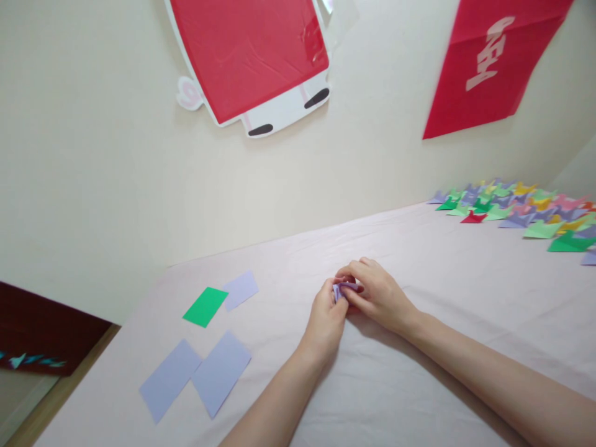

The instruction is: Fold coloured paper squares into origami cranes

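A small piece of folded purple paper (339, 290) is pinched between both hands just above the pale cloth. My left hand (326, 310) grips its left side, thumb toward me. From the right, the fingers and thumb of my right hand (372, 292) close on its other side. My fingertips cover much of the paper, so its exact folded shape is hidden. Left of my hands lie flat sheets: a green sheet (205, 307), a light lilac sheet (242, 290) partly beside it, and two blue-purple sheets (170, 380) nearer to me that touch at a corner.
Several folded paper figures (526, 205) in many colours stand in rows at the far right. A pale cloth (298, 254) covers the surface, which meets a wall (116, 155) behind. Red decorations (251, 49) hang there. The surface's left edge drops beside a dark brown panel (41, 329).
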### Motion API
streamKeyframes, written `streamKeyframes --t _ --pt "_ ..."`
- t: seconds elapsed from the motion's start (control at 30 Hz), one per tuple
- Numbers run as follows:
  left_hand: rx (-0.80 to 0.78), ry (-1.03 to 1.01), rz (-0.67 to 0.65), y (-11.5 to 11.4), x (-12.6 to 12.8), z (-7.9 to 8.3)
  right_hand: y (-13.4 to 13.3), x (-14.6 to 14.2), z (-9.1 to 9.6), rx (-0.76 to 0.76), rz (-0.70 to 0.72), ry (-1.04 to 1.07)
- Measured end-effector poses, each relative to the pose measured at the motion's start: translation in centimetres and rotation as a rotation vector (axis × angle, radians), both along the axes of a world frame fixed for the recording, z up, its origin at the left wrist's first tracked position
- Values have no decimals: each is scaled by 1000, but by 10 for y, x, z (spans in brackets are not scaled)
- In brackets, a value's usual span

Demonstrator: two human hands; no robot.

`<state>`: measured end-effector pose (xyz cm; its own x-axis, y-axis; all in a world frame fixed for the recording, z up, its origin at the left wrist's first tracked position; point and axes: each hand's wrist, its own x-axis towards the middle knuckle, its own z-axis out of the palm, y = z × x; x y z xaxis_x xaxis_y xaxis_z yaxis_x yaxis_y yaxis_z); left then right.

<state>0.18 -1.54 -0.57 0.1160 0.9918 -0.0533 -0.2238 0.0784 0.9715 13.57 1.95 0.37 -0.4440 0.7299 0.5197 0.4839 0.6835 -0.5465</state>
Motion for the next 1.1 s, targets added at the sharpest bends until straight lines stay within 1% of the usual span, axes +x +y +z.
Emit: streamKeyframes --t 0.07,0.13,0.23,0.33,0.47,0.57,0.63,0.73,0.9,1.03,1.1 --pt "-29 -3 -47 1 -1 1 1 1 -1 -16 74 29" --pt "-78 -13 -103 2 -3 5 1 1 -1 -54 117 86" --pt "-134 -27 -178 3 -8 11 0 2 -1 -137 107 171" --pt "-182 -55 -229 4 -12 17 -1 2 1 -202 94 207" --pt "-176 -67 -233 5 -15 20 0 3 3 -289 81 219" --pt "-172 -68 -247 5 -16 18 3 4 1 -398 77 276" --pt "-171 -56 -234 4 -15 15 4 5 -1 -496 94 323" --pt "-152 4 -168 3 -12 10 4 5 -3 -605 119 372" --pt "-130 56 -86 2 -5 3 3 4 -4 -586 81 423" --pt "-97 69 -47 1 -4 2 2 4 -4 -646 126 446" --pt "-82 90 -23 0 -5 1 2 4 -2 -634 137 430"
